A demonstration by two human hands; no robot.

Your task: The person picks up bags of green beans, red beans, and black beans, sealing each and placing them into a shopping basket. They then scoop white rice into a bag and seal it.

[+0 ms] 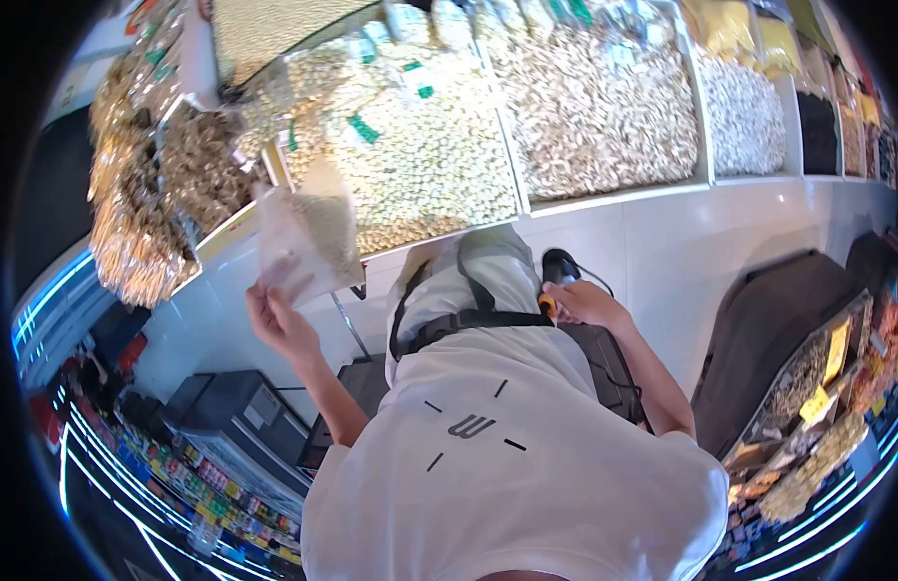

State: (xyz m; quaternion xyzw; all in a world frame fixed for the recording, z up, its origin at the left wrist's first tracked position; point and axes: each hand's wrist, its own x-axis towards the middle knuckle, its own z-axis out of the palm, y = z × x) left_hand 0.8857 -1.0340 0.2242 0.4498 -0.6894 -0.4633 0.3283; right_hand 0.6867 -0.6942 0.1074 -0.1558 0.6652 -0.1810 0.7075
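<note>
My left hand [279, 320] grips the lower edge of a clear plastic bag [318, 237] partly filled with small pale grains. The bag is held up in front of the bins' near edge, its contents blurred. Down by my right hip, my right hand [584, 302] is closed around a black and orange barcode scanner [559, 264] with a dark cord. The scanner's head points away from me, toward the floor under the display. Closest to the bag is a bin of round cream-coloured dried goods [420, 165], with small green-labelled packets on top.
Wrapped bundles of dried goods [134, 194] hang over the display's left end. A bin of pale sliced pieces [604, 116] and a bin of white pieces [744, 111] extend rightward. Behind me stand a grey cabinet [241, 416] at left and a dark display stand [759, 339] at right.
</note>
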